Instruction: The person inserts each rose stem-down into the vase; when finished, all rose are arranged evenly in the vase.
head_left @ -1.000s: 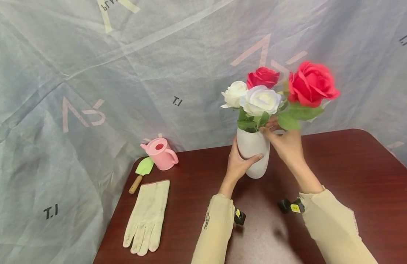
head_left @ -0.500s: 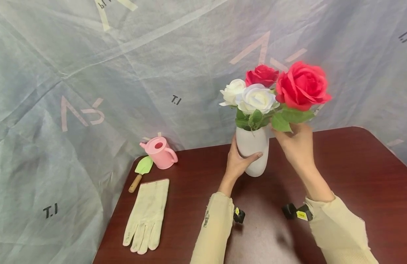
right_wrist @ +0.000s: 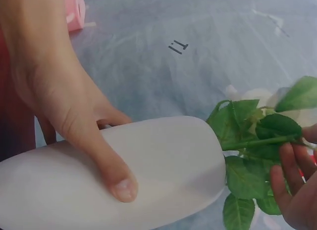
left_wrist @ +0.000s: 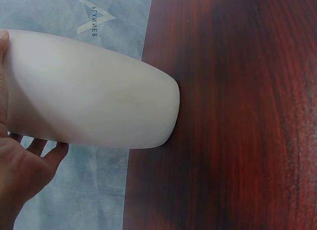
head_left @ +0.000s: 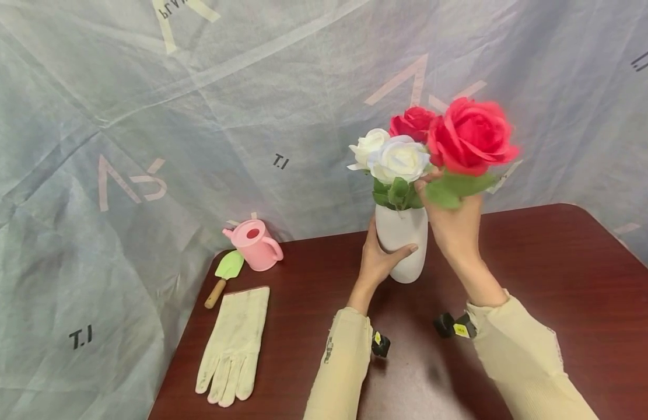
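Observation:
A white vase (head_left: 402,224) stands on the table, holding two white roses (head_left: 399,158) and a smaller-looking red rose (head_left: 412,122) behind them. My left hand (head_left: 377,262) grips the vase's side, thumb across the front; some fingers show past its edge in the left wrist view. Just right of the vase mouth, my right hand (head_left: 456,230) holds a large red rose (head_left: 473,137) by its stem. In the right wrist view the green stem (right_wrist: 262,142) runs from the vase mouth to thumb and fingers. Leaves partly cover the fingertips in the head view.
A pink watering can (head_left: 258,245) is at the table's back left corner, beside a small green trowel (head_left: 229,265) with a wooden handle. Nearer lies a pale work glove (head_left: 234,344). A grey printed sheet (head_left: 224,146) hangs behind the brown table (head_left: 554,274).
The large red rose has come left, overlapping the other red rose in view. My right hand dipped away from the rim, then rose again closer to the flowers. My left hand stays on the vase.

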Available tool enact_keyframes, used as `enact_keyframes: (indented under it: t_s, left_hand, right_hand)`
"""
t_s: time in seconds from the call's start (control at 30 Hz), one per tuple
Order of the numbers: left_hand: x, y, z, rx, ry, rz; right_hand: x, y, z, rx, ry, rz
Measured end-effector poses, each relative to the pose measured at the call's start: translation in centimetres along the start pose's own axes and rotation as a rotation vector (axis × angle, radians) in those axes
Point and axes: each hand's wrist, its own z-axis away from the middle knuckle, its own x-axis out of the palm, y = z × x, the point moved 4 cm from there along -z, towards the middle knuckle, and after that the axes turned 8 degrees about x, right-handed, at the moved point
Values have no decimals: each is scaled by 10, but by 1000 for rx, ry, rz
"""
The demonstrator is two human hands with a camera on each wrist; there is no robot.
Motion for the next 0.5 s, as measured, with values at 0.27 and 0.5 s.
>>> enact_keyframes:
  t_s: [0.27,0.5]
  left_hand:
    - [0,-3,0,32,2,4]
    - [8,-34,-6,44,-9,-5]
  right_hand:
    - [-4,20,-5,-39,6,287]
    - [-7,44,0,-89,-13,529]
